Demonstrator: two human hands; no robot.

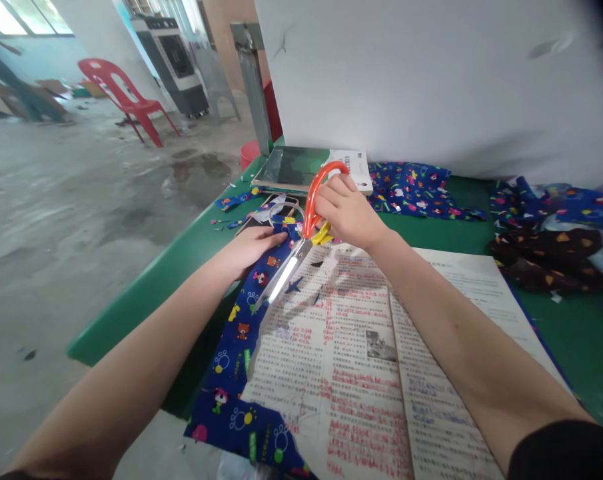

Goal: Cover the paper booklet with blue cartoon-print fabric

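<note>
Scissors [287, 268] gripped, right hand [350, 210]; left hand [258, 248] pinches blue cloth [231, 365]; open book [356, 320] beside, scraps [411, 190] beyond.

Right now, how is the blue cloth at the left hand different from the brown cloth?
The blue cloth is spread out mostly flat, but the brown cloth is crumpled up. The blue cloth shows colorful bears and paw prints, while the brown cloth shows small tan shapes. Both have patterns.
</note>
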